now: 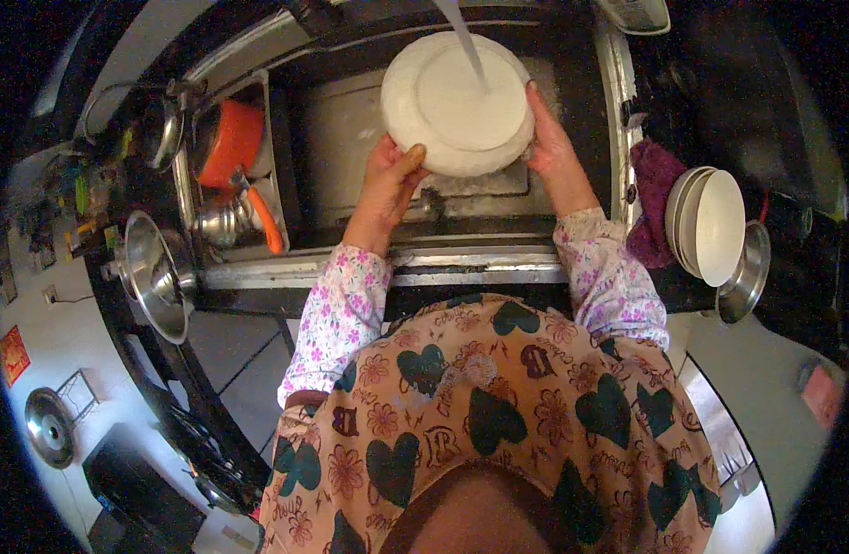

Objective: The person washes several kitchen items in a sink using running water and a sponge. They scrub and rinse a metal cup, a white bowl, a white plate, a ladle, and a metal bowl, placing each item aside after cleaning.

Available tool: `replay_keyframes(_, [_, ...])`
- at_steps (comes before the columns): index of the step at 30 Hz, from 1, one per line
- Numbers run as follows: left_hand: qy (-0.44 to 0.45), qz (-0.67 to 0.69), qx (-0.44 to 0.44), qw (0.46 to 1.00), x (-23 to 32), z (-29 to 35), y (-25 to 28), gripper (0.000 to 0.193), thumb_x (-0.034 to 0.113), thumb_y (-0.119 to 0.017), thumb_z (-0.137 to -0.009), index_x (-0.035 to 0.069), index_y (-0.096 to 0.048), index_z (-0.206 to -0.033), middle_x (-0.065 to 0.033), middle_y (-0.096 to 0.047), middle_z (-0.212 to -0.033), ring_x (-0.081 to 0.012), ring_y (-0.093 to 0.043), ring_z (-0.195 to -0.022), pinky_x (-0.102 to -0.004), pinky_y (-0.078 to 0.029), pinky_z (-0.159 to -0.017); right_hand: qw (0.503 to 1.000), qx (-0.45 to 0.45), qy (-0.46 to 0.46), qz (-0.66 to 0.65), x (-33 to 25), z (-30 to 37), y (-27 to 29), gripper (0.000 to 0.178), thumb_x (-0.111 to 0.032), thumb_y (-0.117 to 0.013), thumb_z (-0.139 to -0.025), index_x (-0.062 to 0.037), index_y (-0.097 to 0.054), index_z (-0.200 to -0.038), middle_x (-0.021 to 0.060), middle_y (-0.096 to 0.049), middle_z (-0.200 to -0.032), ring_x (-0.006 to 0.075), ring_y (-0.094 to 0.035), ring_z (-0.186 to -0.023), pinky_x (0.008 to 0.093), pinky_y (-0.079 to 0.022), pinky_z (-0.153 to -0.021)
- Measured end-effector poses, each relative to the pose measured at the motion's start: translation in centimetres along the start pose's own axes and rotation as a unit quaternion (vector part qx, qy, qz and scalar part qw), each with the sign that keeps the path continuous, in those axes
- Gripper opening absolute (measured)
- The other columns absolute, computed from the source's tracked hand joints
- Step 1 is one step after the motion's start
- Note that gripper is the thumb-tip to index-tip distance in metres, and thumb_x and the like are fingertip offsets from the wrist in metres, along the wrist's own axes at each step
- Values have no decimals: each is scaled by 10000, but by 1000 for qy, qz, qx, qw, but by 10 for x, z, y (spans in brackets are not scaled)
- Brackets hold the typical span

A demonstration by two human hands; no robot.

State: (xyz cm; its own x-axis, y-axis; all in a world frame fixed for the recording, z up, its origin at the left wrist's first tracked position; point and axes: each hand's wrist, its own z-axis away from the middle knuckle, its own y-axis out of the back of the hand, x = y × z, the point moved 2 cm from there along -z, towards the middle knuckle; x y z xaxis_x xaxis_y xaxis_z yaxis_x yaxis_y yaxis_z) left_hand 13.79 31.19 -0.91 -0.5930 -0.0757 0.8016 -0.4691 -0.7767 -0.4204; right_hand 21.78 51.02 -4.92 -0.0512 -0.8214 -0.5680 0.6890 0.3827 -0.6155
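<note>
A white plate (443, 111) is held over the sink (328, 162) between my two hands, and its foot ring faces up. A stream of water (463, 42) falls from the top edge onto that underside. My left hand (388, 185) grips the near left rim, thumb on the upper face. On the right rim my right hand (556, 155) closes with its thumb along the edge; its other fingers are mostly hidden beneath the plate.
Left of the main basin, a narrow compartment holds a red-orange pot (233, 140), an orange handle (265, 220) and metal ware. A steel basin (157, 277) stands farther left. To the right are a purple cloth (653, 175), stacked white bowls (720, 226) and a steel bowl (749, 277).
</note>
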Motion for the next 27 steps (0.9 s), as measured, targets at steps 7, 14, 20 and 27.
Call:
replay_keyframes(7, [149,73,-27,986,-39,-21,23,586,199,-600,-843,47,-289,-1316,-132,-424,-1245,-289,-498,-1053,-433,-499,-833,930,109,133,325,-26,-6,-7,569,-356,-694,-734,-16,-523,-1157,123,-617,-1065,252,-631,-837,343,-511,-730])
replay_keyframes(14, [195,158,-10,968,-4,-43,0,678,415,-580,-815,35,-302,-1303,-185,-392,-1271,-346,-437,-1140,-499,-468,-840,450,-237,442,739,-6,61,-54,323,-341,-655,-735,-54,-556,-846,104,-578,-696,295,-602,-640,411,-485,-575])
replay_keyframes(20, [123,120,108,979,-11,-40,-2,426,280,-502,-879,64,-406,-1233,-133,-477,-1204,-281,-480,-1086,-444,-408,-903,622,-209,350,668,3,72,-55,235,-226,-561,-774,-39,-558,-917,145,-560,-878,317,-573,-848,411,-468,-728])
replay_keyframes(27, [48,122,38,991,-2,-43,-17,511,401,-464,-897,82,-369,-1284,-105,-450,-1264,-259,-458,-1140,-415,-388,-943,422,-79,487,761,-3,19,-68,311,-53,-513,-751,-80,-564,-1056,120,-507,-1158,300,-460,-1117,472,-377,-886])
